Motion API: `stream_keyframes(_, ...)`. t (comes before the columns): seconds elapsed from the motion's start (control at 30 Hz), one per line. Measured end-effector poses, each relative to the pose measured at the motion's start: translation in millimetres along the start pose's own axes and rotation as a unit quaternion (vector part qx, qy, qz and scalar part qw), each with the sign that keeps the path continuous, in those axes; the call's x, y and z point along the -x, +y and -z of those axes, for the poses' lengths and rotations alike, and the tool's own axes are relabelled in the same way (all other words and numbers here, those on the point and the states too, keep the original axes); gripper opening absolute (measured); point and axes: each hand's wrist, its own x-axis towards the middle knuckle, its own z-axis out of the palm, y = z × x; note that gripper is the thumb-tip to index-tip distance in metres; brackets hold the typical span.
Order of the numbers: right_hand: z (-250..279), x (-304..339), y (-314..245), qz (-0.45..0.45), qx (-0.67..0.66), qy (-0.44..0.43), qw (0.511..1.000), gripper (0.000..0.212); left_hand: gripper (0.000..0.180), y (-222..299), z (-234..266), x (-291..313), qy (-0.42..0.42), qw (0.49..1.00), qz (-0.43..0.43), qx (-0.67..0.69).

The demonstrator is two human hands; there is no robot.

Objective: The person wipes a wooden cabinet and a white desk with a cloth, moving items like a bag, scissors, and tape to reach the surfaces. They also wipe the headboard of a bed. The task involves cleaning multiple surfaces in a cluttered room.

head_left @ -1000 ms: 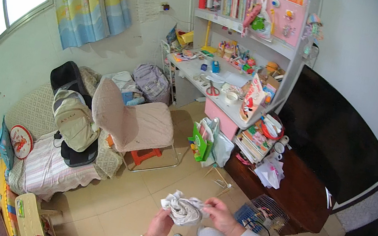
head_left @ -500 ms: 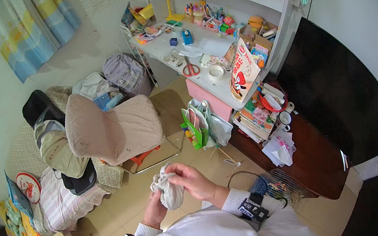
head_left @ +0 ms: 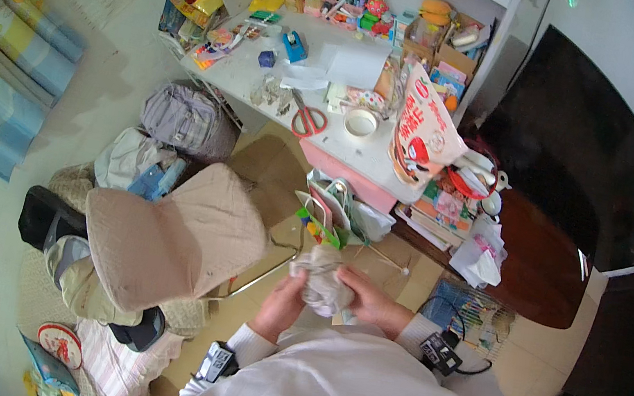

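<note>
A crumpled whitish-grey cloth (head_left: 325, 284), bunched into a ball, is held up between my two hands in front of my white top. My left hand (head_left: 280, 307) grips its left side, fingers partly hidden behind the folds. On the opposite side my right hand (head_left: 370, 298) is closed round the cloth, thumb lying along it. Just beyond the cloth stand paper and plastic bags (head_left: 331, 210) on the floor. A beige fabric-covered chair (head_left: 178, 234) is left of my left hand.
Ahead is a cluttered white desk (head_left: 238, 69) with red-handled scissors (head_left: 309, 122), a tape roll (head_left: 360, 124) and a blue tape dispenser (head_left: 294, 47). Right of it, a large black screen (head_left: 582, 149) stands on a dark brown cabinet (head_left: 545, 276). A wire basket (head_left: 473, 314) sits near my right forearm.
Both hands and the cloth are farther forward and right in view. My right hand has gone from pinching the cloth's top to gripping its right side. The view has shifted too.
</note>
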Motion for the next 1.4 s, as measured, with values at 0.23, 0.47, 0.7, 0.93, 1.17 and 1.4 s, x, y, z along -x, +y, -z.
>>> stream_keyframes(0.23, -24.7, -46.8, -39.0, 0.179, 0.135, 0.195, 0.955, 0.046, 0.051, 59.0, 21.5, -87.2, 0.002, 0.986, 0.07, -0.154)
stream_keyframes(0.47, -59.3, -72.3, -64.4, 0.225, 0.176, 0.287, 0.914, 0.046, 0.054, 96.2, 37.8, -131.4, -0.166, 0.982, 0.076, -0.048)
stream_keyframes(0.7, 1.2, -66.7, -81.1, 0.251, 0.348, 0.42, 0.8, 0.019, 0.038, 95.8, 62.3, -154.6, -0.025, 0.993, 0.096, -0.058)
stream_keyframes(0.93, 58.7, -33.6, -155.7, 0.449, 0.304, 0.534, 0.649, 0.024, 0.038, 118.2, 98.7, -143.8, 0.156, 0.982, 0.082, -0.071)
stream_keyframes(1.17, 61.2, -53.8, -186.8, 0.354, 0.541, 0.433, 0.628, 0.027, 0.041, 100.9, 88.8, -130.6, 0.154, 0.986, 0.04, -0.053)
stream_keyframes(1.4, 54.1, -25.3, -185.1, 0.465, 0.445, 0.436, 0.629, 0.023, 0.043, 107.5, 78.8, -142.6, 0.139, 0.984, 0.09, -0.061)
